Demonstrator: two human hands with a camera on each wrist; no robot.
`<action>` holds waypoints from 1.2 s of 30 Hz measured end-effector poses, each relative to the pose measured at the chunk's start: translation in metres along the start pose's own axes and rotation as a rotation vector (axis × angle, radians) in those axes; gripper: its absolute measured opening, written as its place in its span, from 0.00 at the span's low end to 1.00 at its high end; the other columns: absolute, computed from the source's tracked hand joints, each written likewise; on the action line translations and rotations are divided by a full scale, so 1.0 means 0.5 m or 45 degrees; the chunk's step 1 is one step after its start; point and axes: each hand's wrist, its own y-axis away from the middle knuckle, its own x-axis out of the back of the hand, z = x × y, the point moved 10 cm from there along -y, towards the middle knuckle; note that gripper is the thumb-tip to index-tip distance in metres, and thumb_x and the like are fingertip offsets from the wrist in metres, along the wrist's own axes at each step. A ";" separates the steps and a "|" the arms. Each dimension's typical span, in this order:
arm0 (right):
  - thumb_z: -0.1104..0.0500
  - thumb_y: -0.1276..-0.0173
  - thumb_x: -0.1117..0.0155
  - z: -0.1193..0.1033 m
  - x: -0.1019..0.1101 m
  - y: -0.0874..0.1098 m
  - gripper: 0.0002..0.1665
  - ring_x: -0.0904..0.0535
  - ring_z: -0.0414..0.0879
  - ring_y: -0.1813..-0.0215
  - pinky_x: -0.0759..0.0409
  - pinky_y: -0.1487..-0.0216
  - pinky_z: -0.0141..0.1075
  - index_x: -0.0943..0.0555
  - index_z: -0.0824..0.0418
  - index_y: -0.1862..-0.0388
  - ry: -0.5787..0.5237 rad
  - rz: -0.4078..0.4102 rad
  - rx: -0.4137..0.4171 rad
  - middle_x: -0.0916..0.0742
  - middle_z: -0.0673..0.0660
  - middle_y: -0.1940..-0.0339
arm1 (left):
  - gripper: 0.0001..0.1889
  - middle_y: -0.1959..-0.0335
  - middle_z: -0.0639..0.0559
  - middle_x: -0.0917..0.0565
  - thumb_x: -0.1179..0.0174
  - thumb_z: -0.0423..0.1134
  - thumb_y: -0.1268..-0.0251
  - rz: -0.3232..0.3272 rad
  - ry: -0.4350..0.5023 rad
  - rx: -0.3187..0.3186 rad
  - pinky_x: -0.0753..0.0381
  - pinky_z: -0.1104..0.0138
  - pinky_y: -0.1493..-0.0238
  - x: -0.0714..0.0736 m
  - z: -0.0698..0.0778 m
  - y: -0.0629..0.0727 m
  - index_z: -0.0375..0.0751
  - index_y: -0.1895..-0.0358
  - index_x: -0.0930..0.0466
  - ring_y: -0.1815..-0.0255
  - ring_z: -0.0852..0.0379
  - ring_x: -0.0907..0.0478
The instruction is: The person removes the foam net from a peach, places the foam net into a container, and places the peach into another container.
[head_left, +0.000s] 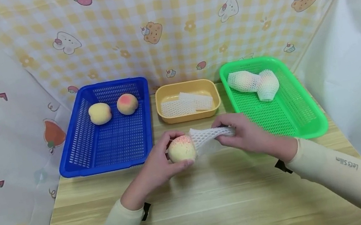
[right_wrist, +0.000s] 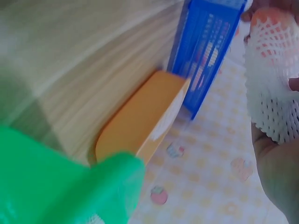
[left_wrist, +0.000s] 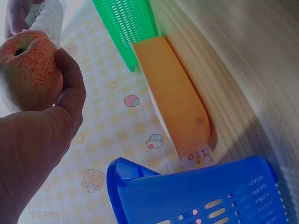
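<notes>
A peach point(head_left: 181, 150), pale yellow with red speckles, is gripped by my left hand point(head_left: 164, 160) above the front of the table. My right hand point(head_left: 241, 132) pinches a white foam net sleeve point(head_left: 202, 136), whose wide end meets the peach's right side. In the right wrist view the net point(right_wrist: 271, 88) covers part of the peach, with reddish skin showing at the top. The left wrist view shows the peach's stem hollow point(left_wrist: 19, 51) and speckled skin, my left fingers curled round it.
A blue basket point(head_left: 111, 167) at left holds two bare peaches. The yellow tray point(head_left: 190, 117) in the middle holds foam net sleeves point(head_left: 183, 105). At right, a green basket point(head_left: 313, 133) holds two netted peaches point(head_left: 267, 84). A patterned cloth hangs behind.
</notes>
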 end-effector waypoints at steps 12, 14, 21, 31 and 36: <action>0.51 0.19 0.27 0.119 0.113 -0.085 0.12 0.20 0.49 0.61 0.21 0.61 0.35 0.13 0.58 0.53 0.077 -0.106 -0.580 0.11 0.55 0.60 | 0.38 0.31 0.49 0.21 0.16 0.42 0.39 0.016 -0.061 -0.056 0.12 0.50 0.40 0.001 0.004 0.007 0.48 0.27 0.25 0.36 0.47 0.20; 0.49 0.18 0.28 0.132 0.126 -0.103 0.13 0.19 0.50 0.61 0.19 0.61 0.35 0.12 0.59 0.52 0.092 -0.123 -0.611 0.10 0.55 0.59 | 0.38 0.31 0.50 0.21 0.16 0.41 0.39 0.019 -0.054 -0.050 0.12 0.50 0.41 0.003 0.004 0.008 0.48 0.27 0.25 0.36 0.47 0.20; 0.47 0.18 0.28 0.162 0.145 -0.156 0.15 0.25 0.49 0.64 0.25 0.63 0.38 0.14 0.58 0.53 0.155 -0.131 -0.620 0.13 0.56 0.60 | 0.38 0.31 0.50 0.21 0.16 0.41 0.40 0.024 -0.040 -0.034 0.12 0.52 0.42 0.006 0.002 0.012 0.49 0.27 0.24 0.37 0.48 0.19; 0.51 0.18 0.28 0.184 0.152 -0.202 0.13 0.23 0.50 0.63 0.23 0.62 0.37 0.15 0.61 0.56 0.206 -0.110 -0.588 0.12 0.57 0.61 | 0.38 0.31 0.50 0.21 0.16 0.40 0.40 0.027 -0.014 -0.046 0.12 0.53 0.42 0.010 -0.002 0.016 0.48 0.28 0.24 0.38 0.48 0.19; 0.54 0.19 0.28 0.190 0.153 -0.241 0.13 0.19 0.51 0.54 0.21 0.53 0.41 0.18 0.62 0.60 0.307 -0.110 -0.538 0.10 0.61 0.49 | 0.38 0.31 0.50 0.21 0.16 0.41 0.39 0.031 -0.030 -0.050 0.12 0.52 0.42 0.013 0.001 0.019 0.49 0.27 0.24 0.38 0.48 0.19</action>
